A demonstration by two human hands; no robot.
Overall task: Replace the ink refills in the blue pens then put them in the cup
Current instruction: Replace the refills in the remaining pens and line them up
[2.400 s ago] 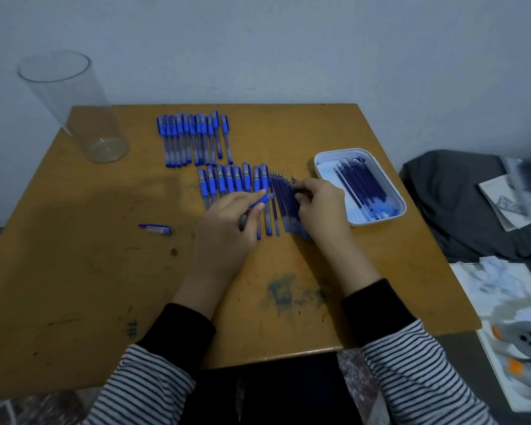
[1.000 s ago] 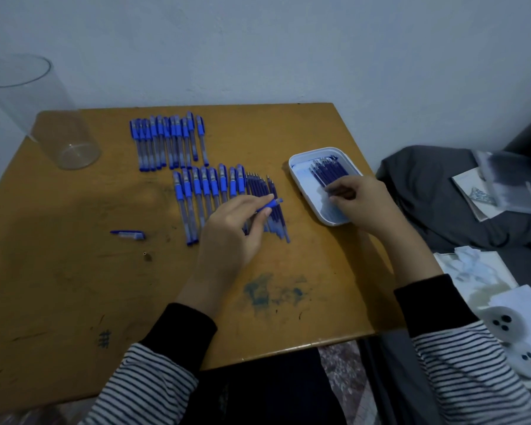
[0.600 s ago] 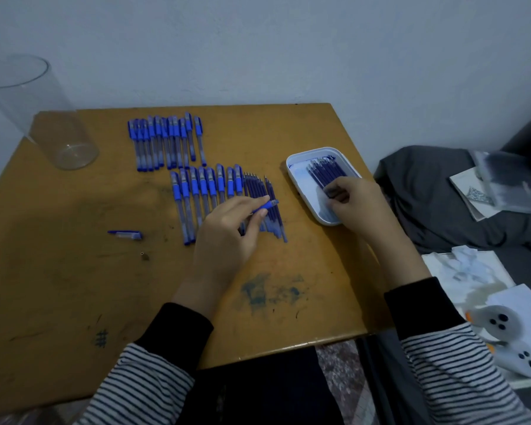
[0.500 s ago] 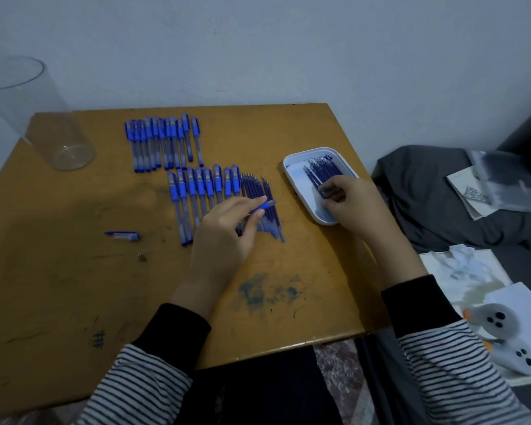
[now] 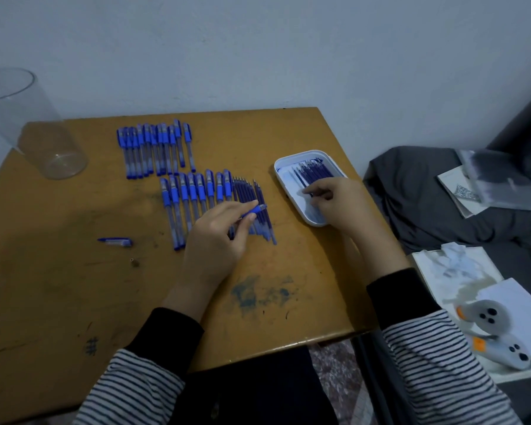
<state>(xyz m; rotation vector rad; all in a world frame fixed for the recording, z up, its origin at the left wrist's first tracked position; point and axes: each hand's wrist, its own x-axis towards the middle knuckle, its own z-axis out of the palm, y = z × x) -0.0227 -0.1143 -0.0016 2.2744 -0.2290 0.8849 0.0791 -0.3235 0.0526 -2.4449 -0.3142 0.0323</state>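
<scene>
You have one clear cup upright at the far left corner of the bench; about eleven capped pens lie in a back row, eight more in a nearer row, all side by side with caps away from you; a heap of loose refills, too overlapped to count, lies touching the right end of that nearer row; one white tray sits to the right with another bundle of refills in it; one blue cap lies alone to the left. Your left hand pinches a single uncapped pen between thumb and fingers; its long axis runs from near-left to far-right, blue grip end sticking out past the fingertips above the loose heap, the rest hidden under your hand. Your right hand is in the tray, fingers curled down onto the refills there; you cannot tell whether they have closed on one.
</scene>
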